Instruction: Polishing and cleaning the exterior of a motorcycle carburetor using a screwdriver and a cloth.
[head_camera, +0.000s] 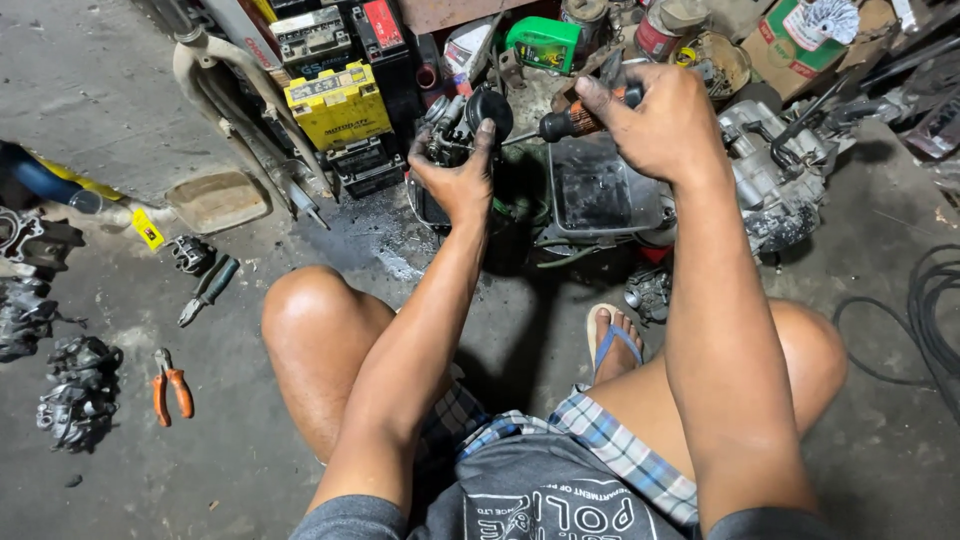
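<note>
Shirt and shorts: a grey shirt (545, 500) and checked shorts (610, 445) lie nearest, cut off by the bottom edge.
Knees: 2 bare knees are spread wide; 1 foot in a blue sandal (612, 340) rests on the floor between them.
Left hand: the left hand (455, 175) is closed around a small metal carburetor (452, 125); its black round cap is above the thumb.
Right hand: the right hand (655, 125) is clamped on the handle of a screwdriver (570, 122), and the shaft points to the carburetor.
Hidden: the screwdriver tip and the lower carburetor are hard to see behind the fingers.
Behind: a dirty black tray (595, 190), a grey engine (775, 170), a yellow battery (340, 105).
Floor on the left: orange pliers (172, 385), dark pliers (208, 290), and oily metal parts (80, 395).
</note>
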